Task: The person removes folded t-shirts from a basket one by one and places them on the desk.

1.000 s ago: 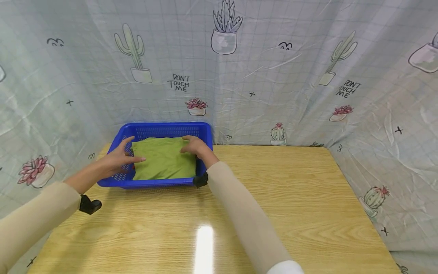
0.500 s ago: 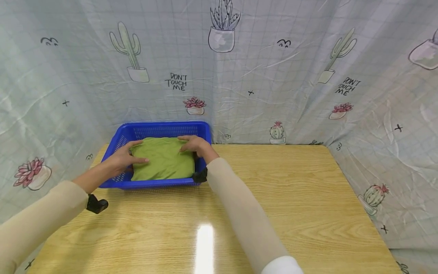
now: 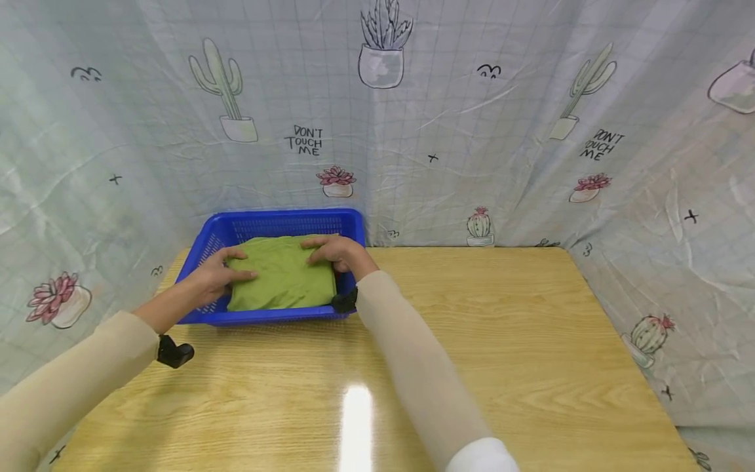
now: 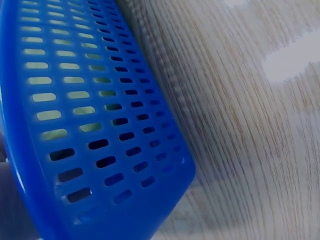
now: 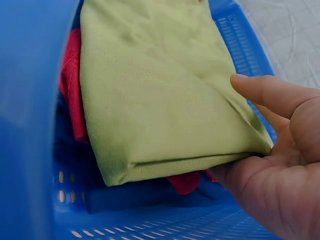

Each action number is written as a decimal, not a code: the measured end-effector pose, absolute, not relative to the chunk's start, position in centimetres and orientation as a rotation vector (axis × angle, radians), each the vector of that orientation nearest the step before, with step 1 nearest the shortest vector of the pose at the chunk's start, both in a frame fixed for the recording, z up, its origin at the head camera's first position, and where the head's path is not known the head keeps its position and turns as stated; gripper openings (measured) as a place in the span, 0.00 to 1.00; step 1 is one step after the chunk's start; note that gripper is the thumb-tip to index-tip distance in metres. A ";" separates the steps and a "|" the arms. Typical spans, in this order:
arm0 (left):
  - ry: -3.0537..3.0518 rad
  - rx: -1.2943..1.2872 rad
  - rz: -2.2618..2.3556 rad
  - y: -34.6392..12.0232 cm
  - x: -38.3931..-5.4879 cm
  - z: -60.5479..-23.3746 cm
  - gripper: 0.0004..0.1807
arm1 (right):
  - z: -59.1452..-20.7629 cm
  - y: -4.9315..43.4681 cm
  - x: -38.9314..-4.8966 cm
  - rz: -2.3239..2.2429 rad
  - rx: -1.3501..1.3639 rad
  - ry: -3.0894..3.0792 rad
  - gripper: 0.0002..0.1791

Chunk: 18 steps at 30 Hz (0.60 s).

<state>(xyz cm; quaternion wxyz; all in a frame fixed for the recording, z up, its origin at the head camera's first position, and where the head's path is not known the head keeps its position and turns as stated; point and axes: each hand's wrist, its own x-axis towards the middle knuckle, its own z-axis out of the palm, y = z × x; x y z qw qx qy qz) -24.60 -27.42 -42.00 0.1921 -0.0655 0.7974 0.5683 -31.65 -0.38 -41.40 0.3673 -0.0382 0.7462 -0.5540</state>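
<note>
Green cloth [image 3: 283,272]: folded into a soft, thick rectangle, a bit creased on top, lying inside the blue basket [image 3: 268,316]. Kinda fills most of the opening in the head view. Held at both short ends.
Left hand [image 3: 213,275]: at the left end of the cloth, gripping that edge. Thumb and one finger over the top, the others down by the edge and mostly hidden. Pretty much blocked by the basket wall in the left wrist view.
Right hand [image 3: 341,252]: at the opposite end, grasping the edge there too. Seen up close in the right wrist view, pinched round a corner, one digit over the upper face, others tucked underneath.
Red cloth [image 5: 74,95]: peeking out from under the green, along one side and again below the folded end. Can't tell if one piece or several.
Dark blue cloth [image 5: 127,199]: lower down, nearly blending into the basket.
Blue basket: plastic, slotted walls, standing at the back left of the table [image 3: 501,328], right by the curtain [image 3: 425,118]. Green showing through some slots.
Table: light wood grain, bright glare streak near the front.
Curtain: pale grid, potted cacti, "DON'T TOUCH ME" lol.
Sleeves [image 3: 419,367]: beige, both arms.
</note>
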 end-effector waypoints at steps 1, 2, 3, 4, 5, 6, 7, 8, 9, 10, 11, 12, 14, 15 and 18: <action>2.240 -0.182 1.591 -27.4 -24.7 -42.1 0.38 | -41.5 -0.3 -31.7 -1.408 -0.097 1.928 0.30; 2.245 -0.178 1.579 -27.4 -24.8 -42.1 0.35 | -41.5 -0.2 -31.8 -1.413 -0.092 1.920 0.30; 2.238 -0.179 1.571 -27.4 -25.0 -42.2 0.32 | -41.5 -0.2 -31.8 -1.424 -0.084 1.908 0.29; 2.223 -0.183 1.576 -27.4 -25.1 -42.2 0.30 | -41.5 -0.2 -31.8 -1.428 -0.082 1.903 0.29; 2.210 -0.182 1.580 -27.3 -25.2 -42.2 0.29 | -41.5 -0.2 -31.8 -1.435 -0.082 1.891 0.28; 2.203 -0.179 1.583 -27.2 -25.3 -42.1 0.27 | -41.5 -0.2 -31.9 -1.437 -0.080 1.886 0.27; 2.192 -0.173 1.589 -27.1 -25.4 -42.1 0.26 | -41.5 -0.1 -31.9 -1.430 -0.076 1.893 0.26; 2.181 -0.164 1.596 -27.0 -25.6 -42.1 0.25 | -41.6 0.0 -31.9 -1.429 -0.065 1.892 0.26; 2.164 -0.155 1.613 -26.9 -25.7 -42.1 0.25 | -41.6 0.0 -31.9 -1.424 -0.056 1.894 0.25; 2.148 -0.145 1.631 -26.8 -25.9 -42.1 0.24 | -41.5 0.1 -32.0 -1.419 -0.044 1.895 0.25; 2.134 -0.137 1.643 -26.8 -26.0 -42.1 0.24 | -41.6 0.1 -32.1 -1.417 -0.030 1.892 0.25; 2.113 -0.127 1.658 -26.8 -26.1 -42.1 0.24 | -41.5 0.2 -32.1 -1.410 -0.021 1.890 0.25; 2.062 -0.127 1.681 -26.9 -26.1 -42.2 0.23 | -41.3 0.2 -32.0 -1.400 -0.016 1.863 0.26; 2.035 -0.136 1.690 -27.0 -26.2 -42.2 0.22 | -41.2 0.2 -32.0 -1.394 -0.014 1.838 0.27; 1.981 -0.163 1.686 -27.2 -26.1 -42.1 0.20 | -40.7 0.0 -31.8 -1.356 -0.029 1.784 0.30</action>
